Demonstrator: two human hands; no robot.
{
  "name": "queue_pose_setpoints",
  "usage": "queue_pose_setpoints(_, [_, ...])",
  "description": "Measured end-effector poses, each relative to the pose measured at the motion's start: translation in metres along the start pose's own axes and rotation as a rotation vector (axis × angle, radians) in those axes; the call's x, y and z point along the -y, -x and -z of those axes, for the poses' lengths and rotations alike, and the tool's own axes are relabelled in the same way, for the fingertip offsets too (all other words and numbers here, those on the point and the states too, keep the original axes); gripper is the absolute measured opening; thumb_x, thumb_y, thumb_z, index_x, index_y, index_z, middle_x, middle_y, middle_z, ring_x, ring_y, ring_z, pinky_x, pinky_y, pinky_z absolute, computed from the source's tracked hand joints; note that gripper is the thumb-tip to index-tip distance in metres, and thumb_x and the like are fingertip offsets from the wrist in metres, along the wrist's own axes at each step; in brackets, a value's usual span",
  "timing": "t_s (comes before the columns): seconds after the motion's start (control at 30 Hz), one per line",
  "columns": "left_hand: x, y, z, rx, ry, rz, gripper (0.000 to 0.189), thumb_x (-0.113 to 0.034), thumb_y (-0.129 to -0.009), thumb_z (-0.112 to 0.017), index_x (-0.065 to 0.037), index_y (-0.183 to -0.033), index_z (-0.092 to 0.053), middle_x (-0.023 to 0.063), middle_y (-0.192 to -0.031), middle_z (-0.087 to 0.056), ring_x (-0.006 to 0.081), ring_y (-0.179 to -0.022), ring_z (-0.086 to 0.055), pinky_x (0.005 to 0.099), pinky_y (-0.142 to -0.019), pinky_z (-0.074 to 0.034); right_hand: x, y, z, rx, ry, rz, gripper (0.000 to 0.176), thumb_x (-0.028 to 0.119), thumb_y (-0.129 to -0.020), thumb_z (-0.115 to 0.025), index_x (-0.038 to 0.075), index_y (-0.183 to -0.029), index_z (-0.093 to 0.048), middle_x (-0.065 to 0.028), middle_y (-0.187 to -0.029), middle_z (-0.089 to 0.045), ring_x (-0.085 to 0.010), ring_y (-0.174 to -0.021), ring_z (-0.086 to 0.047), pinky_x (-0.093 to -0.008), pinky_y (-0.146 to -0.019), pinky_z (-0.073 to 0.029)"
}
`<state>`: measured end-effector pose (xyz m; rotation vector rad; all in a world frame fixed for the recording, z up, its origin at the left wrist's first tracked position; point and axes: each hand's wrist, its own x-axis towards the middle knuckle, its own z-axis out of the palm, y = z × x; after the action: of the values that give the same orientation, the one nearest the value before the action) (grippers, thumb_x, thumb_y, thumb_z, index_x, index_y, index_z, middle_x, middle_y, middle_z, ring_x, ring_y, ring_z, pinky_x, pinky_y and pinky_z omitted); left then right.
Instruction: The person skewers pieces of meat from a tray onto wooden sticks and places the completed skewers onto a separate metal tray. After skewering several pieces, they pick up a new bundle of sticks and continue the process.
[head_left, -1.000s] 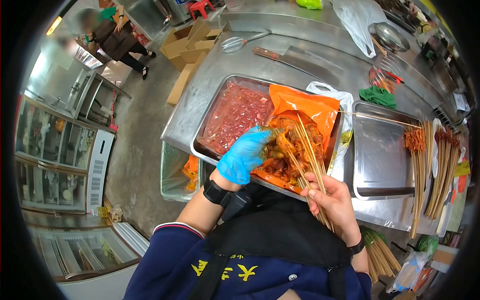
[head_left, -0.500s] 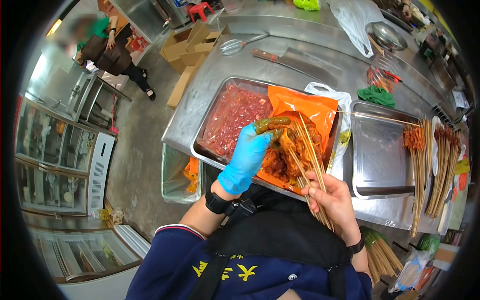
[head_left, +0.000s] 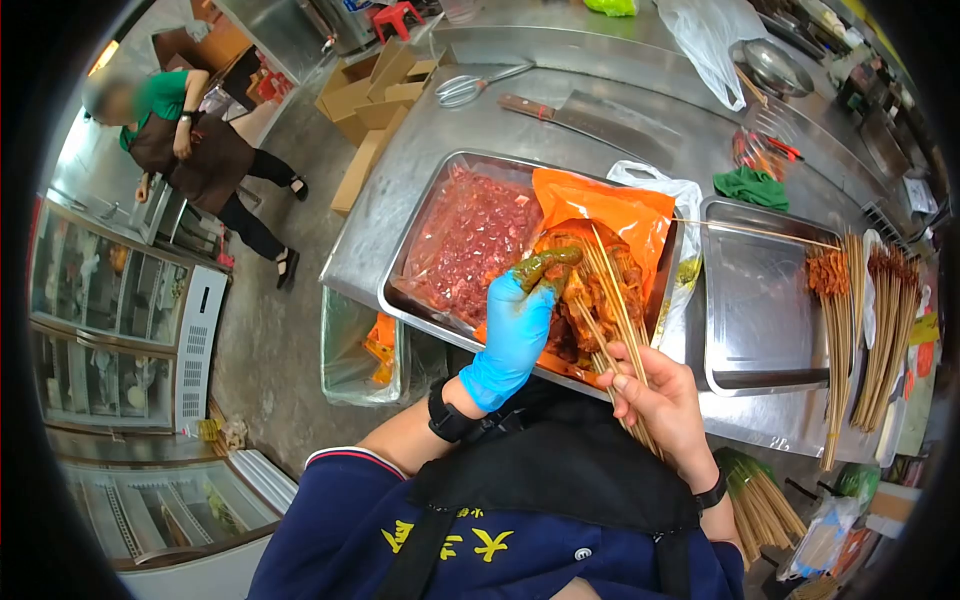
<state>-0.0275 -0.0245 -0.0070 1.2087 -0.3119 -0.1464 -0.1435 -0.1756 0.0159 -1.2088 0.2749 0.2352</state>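
Note:
My left hand [head_left: 520, 320], in a blue glove with sauce-smeared fingertips, is closed at the marinated meat [head_left: 590, 290] in an orange bag [head_left: 610, 205]. My bare right hand [head_left: 652, 396] grips a bundle of wooden skewers [head_left: 622, 318], whose upper ends reach over that meat. The bag lies in the right part of a metal tray [head_left: 395, 300]. Red raw meat in clear plastic [head_left: 465, 235] fills the tray's left part. Whatever the gloved fingertips pinch is hidden by sauce and meat.
An empty-looking metal tray [head_left: 765, 375] stands on the right, beside loaded skewers [head_left: 828, 275]. Behind lie a cleaver [head_left: 610, 125], a whisk [head_left: 462, 90] and a green cloth [head_left: 750, 187]. A lined bin [head_left: 340, 355] is at the lower left. Another person [head_left: 200, 155] walks at the far left.
My left hand has shifted slightly right and down, still close to the meat. My right hand holds the skewers almost unmoved. The other person has come nearer along the floor.

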Motion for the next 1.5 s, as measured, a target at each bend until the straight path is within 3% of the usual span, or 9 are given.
queue_pose_setpoints(0.4, [-0.006,0.025,-0.015,0.179,-0.073,0.252,0.024,-0.004,-0.084,-0.051,0.004,-0.106,-0.056,0.0033,-0.096,-0.059,0.0076,-0.085,-0.053,0.0204,-0.074,-0.043,0.002,0.002,-0.001,-0.063,-0.003,0.040,0.029,0.003,-0.085,-0.050,-0.001,-0.114,-0.048,-0.0081,-0.087,-0.061,-0.0051,-0.056,-0.051,-0.0162,-0.046,-0.041])
queue_pose_setpoints(0.73, [0.007,0.006,-0.002,0.107,0.046,0.169,0.032,0.000,-0.081,-0.052,0.005,-0.113,-0.050,0.0076,-0.106,-0.057,0.0129,-0.094,-0.054,0.0259,-0.084,-0.044,0.005,0.008,-0.007,-0.106,0.196,0.073,0.025,0.005,-0.085,-0.050,-0.003,-0.110,-0.049,-0.0105,-0.089,-0.061,-0.0089,-0.064,-0.057,-0.0194,-0.054,-0.046])
queue_pose_setpoints(0.8, [0.008,0.004,-0.003,0.104,0.069,0.172,0.035,0.002,-0.080,-0.050,0.004,-0.115,-0.048,0.0072,-0.105,-0.056,0.0121,-0.094,-0.054,0.0250,-0.083,-0.044,-0.001,0.008,0.000,-0.126,0.666,0.437,0.025,0.006,-0.086,-0.050,-0.003,-0.109,-0.050,-0.0109,-0.088,-0.061,-0.0113,-0.071,-0.059,-0.0210,-0.059,-0.048])
queue_pose_setpoints(0.9, [0.012,0.001,-0.009,0.086,0.103,0.168,0.040,0.005,-0.079,-0.048,0.004,-0.119,-0.045,0.0070,-0.105,-0.056,0.0111,-0.095,-0.053,0.0239,-0.081,-0.044,0.017,0.012,0.002,-0.162,0.943,0.581,0.026,0.007,-0.087,-0.048,-0.004,-0.110,-0.050,-0.0110,-0.087,-0.061,-0.0134,-0.073,-0.060,-0.0220,-0.062,-0.049])
queue_pose_setpoints(0.93, [0.013,-0.001,-0.010,0.068,0.113,0.160,0.042,0.005,-0.079,-0.049,0.003,-0.121,-0.044,0.0072,-0.106,-0.055,0.0108,-0.096,-0.052,0.0236,-0.081,-0.044,0.021,0.015,-0.001,-0.163,0.943,0.583,0.026,0.007,-0.087,-0.048,-0.004,-0.110,-0.050,-0.0110,-0.087,-0.061,-0.0134,-0.073,-0.060,-0.0220,-0.062,-0.049])
queue_pose_setpoints(1.0, [0.012,-0.004,-0.010,0.105,-0.044,0.095,0.043,0.005,-0.079,-0.049,0.003,-0.121,-0.044,0.0073,-0.106,-0.055,0.0104,-0.096,-0.052,0.0235,-0.081,-0.043,0.023,0.020,-0.009,0.102,0.049,-0.015,0.028,0.009,-0.090,-0.044,-0.005,-0.113,-0.048,-0.0119,-0.089,-0.060,-0.0153,-0.074,-0.060,-0.0235,-0.065,-0.049])
queue_pose_setpoints(1.27, [-0.001,-0.015,0.011,-0.114,0.004,0.107,0.030,-0.001,-0.082,-0.048,0.001,-0.111,-0.051,0.0007,-0.082,-0.057,0.0053,-0.068,-0.053,0.0176,-0.056,-0.042,0.004,0.004,0.007,0.020,0.004,0.001,0.034,0.017,-0.092,-0.042,-0.007,-0.117,-0.045,-0.0142,-0.095,-0.059,-0.0183,-0.081,-0.062,-0.0252,-0.067,-0.051])
queue_pose_setpoints(1.4, [-0.022,-0.004,0.006,0.246,-0.033,0.498,0.034,-0.015,-0.083,-0.054,0.003,-0.112,-0.051,0.0039,-0.095,-0.060,0.0096,-0.082,-0.057,0.0220,-0.068,-0.046,0.002,-0.001,0.003,0.013,0.032,-0.005,0.033,0.016,-0.092,-0.044,-0.007,-0.115,-0.047,-0.0134,-0.093,-0.060,-0.0175,-0.079,-0.062,-0.0249,-0.065,-0.051])
queue_pose_setpoints(1.5, [-0.006,0.002,0.002,0.179,0.099,0.373,0.034,-0.015,-0.083,-0.055,0.003,-0.111,-0.052,0.0047,-0.096,-0.060,0.0104,-0.082,-0.058,0.0222,-0.070,-0.047,-0.001,-0.001,0.003,0.037,0.143,0.035,0.032,0.015,-0.090,-0.046,-0.007,-0.114,-0.049,-0.0130,-0.091,-0.060,-0.0165,-0.078,-0.062,-0.0244,-0.064,-0.051])
